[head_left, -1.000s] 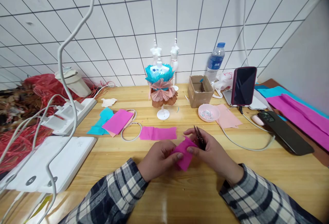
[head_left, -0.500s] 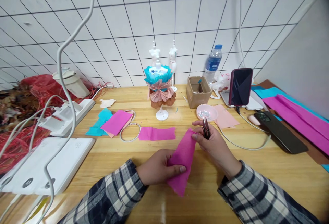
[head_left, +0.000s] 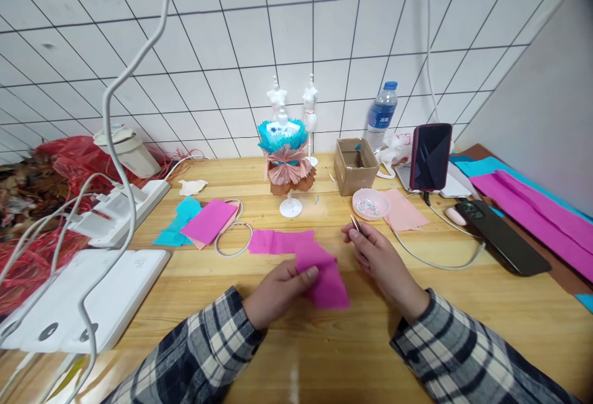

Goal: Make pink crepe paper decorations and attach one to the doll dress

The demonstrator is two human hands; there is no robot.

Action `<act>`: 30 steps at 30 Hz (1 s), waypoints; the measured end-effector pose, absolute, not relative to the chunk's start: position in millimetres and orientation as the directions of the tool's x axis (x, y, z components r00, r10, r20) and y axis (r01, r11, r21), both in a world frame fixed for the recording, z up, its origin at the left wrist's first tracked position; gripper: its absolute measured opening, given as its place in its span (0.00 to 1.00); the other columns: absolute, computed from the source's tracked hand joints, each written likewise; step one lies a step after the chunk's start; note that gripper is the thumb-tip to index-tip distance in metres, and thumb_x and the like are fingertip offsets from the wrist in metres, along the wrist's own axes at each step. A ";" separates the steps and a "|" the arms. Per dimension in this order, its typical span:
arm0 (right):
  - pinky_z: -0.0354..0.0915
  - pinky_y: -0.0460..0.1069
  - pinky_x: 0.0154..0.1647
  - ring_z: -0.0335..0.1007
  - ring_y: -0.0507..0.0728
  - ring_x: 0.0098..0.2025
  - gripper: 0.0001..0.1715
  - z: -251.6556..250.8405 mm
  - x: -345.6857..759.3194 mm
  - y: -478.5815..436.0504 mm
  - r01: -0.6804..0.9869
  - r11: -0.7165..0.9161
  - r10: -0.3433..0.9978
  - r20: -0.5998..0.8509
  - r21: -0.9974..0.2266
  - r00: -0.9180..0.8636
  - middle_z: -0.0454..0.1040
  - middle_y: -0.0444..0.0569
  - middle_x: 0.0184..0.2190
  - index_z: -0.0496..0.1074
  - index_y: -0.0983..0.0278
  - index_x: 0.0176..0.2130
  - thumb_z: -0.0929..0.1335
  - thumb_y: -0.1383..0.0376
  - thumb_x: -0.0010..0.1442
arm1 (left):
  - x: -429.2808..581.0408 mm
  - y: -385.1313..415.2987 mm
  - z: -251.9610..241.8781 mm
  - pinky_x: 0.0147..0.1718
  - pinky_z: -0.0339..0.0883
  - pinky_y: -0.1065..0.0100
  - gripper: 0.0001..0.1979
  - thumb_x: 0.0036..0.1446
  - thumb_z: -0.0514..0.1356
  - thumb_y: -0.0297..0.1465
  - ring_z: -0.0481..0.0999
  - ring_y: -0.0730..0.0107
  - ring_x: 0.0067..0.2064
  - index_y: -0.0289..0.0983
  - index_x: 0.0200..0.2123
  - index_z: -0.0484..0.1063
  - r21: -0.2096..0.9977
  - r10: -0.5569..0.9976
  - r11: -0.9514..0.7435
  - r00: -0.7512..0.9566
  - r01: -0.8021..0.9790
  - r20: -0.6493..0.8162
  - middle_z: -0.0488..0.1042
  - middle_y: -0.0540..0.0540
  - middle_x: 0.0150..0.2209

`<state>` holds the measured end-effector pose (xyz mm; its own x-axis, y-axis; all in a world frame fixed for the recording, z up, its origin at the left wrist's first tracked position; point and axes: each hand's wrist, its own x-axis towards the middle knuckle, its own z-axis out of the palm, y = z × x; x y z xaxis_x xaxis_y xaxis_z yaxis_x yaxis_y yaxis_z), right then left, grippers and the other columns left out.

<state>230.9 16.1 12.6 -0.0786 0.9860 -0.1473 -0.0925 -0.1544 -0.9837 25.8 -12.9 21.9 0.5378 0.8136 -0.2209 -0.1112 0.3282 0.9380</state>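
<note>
My left hand (head_left: 282,290) pinches a folded magenta paper piece (head_left: 328,280) between thumb and fingers, just above the table. To its right, my right hand (head_left: 382,262) is closed on small dark snips (head_left: 356,223), whose tips point up and left; most of the tool is hidden by the fingers. Behind the held paper lies a flat magenta strip (head_left: 273,241). A small white dress form wears a dress (head_left: 287,157) of blue, pink and brown crinkled paper. The pink dish (head_left: 370,204) beyond my right hand contains small clear beads.
At the left are a magenta sheet (head_left: 208,222), a white cable, a power strip (head_left: 125,212) and a white box (head_left: 88,299). A cardboard box (head_left: 356,166), bottle (head_left: 382,113), upright phone (head_left: 430,157) and dark phone (head_left: 504,237) stand or lie at the right.
The magenta paper has left my right hand and swung lower, its top edge now over the flat strip. The snips have turned in my right hand, with less of them showing.
</note>
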 end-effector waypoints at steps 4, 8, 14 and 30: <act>0.39 0.44 0.16 0.42 0.46 0.17 0.22 14.0 225.9 10.1 -0.150 -0.294 0.937 -0.254 -0.944 -0.239 0.54 0.36 0.20 0.65 0.62 0.34 0.66 0.46 0.58 | 24.4 -7.9 16.9 0.37 0.68 0.65 0.21 0.57 0.62 0.41 0.74 0.65 0.38 0.35 0.49 0.72 0.976 0.937 0.141 0.342 -0.163 -0.078 0.77 0.43 0.40; 0.51 0.44 0.22 0.53 0.48 0.23 0.18 12.1 218.5 6.1 -0.013 -0.143 0.949 -0.134 -0.990 -0.285 0.60 0.39 0.23 0.65 0.63 0.33 0.70 0.52 0.56 | 25.0 -10.3 15.6 0.46 0.67 0.62 0.19 0.59 0.61 0.37 0.73 0.61 0.46 0.37 0.51 0.68 0.999 0.922 -0.023 0.385 -0.026 0.031 0.76 0.43 0.45; 0.62 0.48 0.34 0.64 0.52 0.31 0.12 11.4 216.6 6.9 0.080 -0.042 0.959 -0.063 -0.996 -0.276 0.68 0.44 0.29 0.68 0.64 0.33 0.70 0.59 0.54 | 27.8 -13.2 12.3 0.51 0.66 0.58 0.25 0.56 0.64 0.34 0.72 0.57 0.52 0.37 0.56 0.63 1.000 0.894 0.015 0.448 0.012 -0.019 0.73 0.39 0.52; 0.59 0.46 0.25 0.60 0.50 0.26 0.25 16.7 221.3 5.1 -0.008 -0.086 0.967 -0.082 -0.996 -0.241 0.67 0.43 0.28 0.71 0.62 0.48 0.66 0.48 0.59 | 28.2 -6.4 17.8 0.36 0.66 0.69 0.15 0.46 0.70 0.34 0.73 0.70 0.33 0.32 0.36 0.74 0.929 0.821 0.344 0.525 -0.138 -0.226 0.77 0.47 0.30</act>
